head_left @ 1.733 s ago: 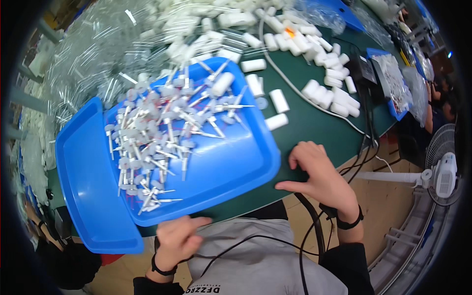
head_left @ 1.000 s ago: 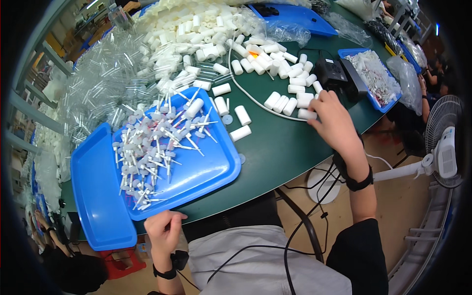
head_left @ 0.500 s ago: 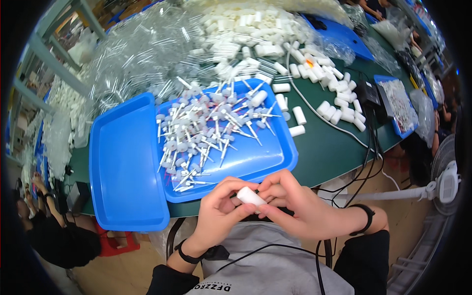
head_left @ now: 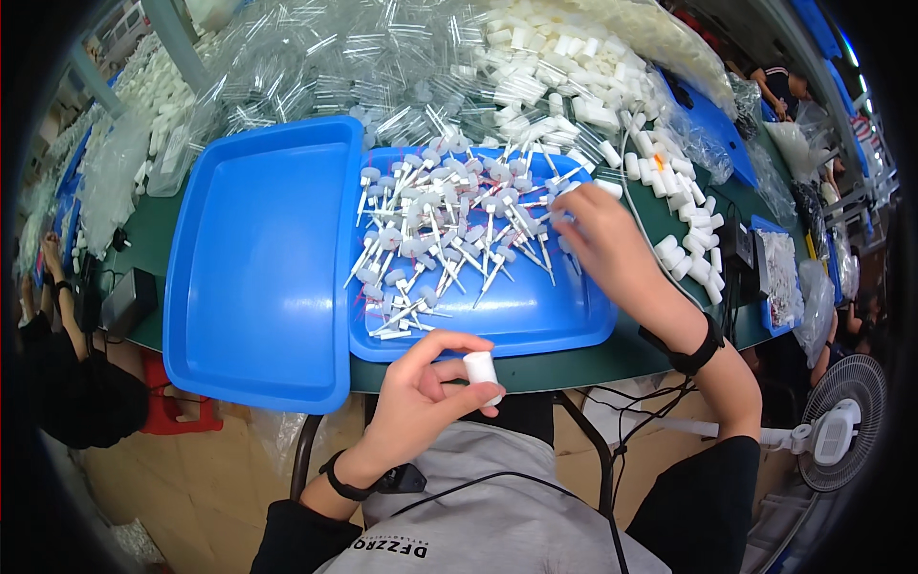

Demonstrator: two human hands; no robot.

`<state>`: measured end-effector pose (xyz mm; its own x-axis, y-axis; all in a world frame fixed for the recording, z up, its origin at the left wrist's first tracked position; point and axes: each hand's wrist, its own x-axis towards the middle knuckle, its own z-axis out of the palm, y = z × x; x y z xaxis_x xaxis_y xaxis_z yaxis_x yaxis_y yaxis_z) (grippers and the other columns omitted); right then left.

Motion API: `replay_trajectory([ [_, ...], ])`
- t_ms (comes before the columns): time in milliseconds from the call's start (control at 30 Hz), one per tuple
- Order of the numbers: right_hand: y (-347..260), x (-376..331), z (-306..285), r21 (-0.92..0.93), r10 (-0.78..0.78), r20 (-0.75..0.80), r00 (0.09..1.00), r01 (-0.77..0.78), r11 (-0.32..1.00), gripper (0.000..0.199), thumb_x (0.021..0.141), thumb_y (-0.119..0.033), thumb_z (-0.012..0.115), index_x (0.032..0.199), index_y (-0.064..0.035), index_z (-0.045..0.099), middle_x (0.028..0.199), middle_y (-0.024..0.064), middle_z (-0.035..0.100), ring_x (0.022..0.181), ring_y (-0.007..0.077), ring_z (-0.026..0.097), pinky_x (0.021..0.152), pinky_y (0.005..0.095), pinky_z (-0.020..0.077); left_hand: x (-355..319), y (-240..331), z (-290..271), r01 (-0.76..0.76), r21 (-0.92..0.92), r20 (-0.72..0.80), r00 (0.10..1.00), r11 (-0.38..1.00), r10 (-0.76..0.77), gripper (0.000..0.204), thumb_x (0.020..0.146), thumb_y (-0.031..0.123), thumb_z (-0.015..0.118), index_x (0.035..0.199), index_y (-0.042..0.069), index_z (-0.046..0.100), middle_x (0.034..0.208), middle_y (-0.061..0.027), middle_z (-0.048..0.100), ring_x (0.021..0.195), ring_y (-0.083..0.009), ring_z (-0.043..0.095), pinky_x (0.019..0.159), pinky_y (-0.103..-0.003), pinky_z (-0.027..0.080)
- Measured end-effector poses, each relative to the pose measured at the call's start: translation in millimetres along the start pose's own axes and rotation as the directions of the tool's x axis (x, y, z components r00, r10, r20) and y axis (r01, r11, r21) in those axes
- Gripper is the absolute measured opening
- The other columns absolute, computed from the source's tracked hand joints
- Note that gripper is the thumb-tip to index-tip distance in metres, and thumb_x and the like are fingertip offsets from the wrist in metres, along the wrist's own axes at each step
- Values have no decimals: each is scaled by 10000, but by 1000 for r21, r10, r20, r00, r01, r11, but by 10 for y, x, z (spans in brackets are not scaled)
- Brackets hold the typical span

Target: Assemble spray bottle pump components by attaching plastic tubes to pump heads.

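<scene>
My left hand grips a white plastic cylinder between thumb and fingers, holding it nearly upright just in front of the table edge. My right hand reaches over the right side of a blue tray, its fingers bent in a pinch. Whatever the fingertips hold is too small and covered to name. Heaped in that tray are many small parts with grey round discs, white stems and thin red wires. Beyond the right hand's knuckles lies another white cylinder.
A second blue tray, with nothing in it, overlaps the left side of the first. Clear plastic tubes and white cylinders pile up behind. A white cable and black boxes lie right; a fan stands beyond.
My right hand has left the white cylinder and moved up and right to the tray's far right side. The left hand keeps the cylinder, now more upright. The view has shifted.
</scene>
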<state>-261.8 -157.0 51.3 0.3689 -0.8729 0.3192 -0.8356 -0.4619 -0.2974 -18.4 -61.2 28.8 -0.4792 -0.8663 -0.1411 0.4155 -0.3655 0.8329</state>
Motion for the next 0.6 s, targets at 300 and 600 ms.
replay_trajectory([
  [300,-849,-625,-471,845,208,129,969,-217,488,257,828,52,554,1083,72,574,1053,146,545,908,175,549,768,270,455,74,27,75,42,-9,43,998,999,-41,416,789,-69,628,1183,-45,497,1033,-167,610,886,-166,616,756,-263,531],
  [600,-957,-735,-141,640,47,-73,996,11,769,352,706,29,680,1053,3,621,977,93,607,833,195,567,726,302,426,22,-17,222,2,45,-61,998,999,1,429,799,-64,616,1214,-33,510,1020,-144,625,889,-169,624,746,-258,524],
])
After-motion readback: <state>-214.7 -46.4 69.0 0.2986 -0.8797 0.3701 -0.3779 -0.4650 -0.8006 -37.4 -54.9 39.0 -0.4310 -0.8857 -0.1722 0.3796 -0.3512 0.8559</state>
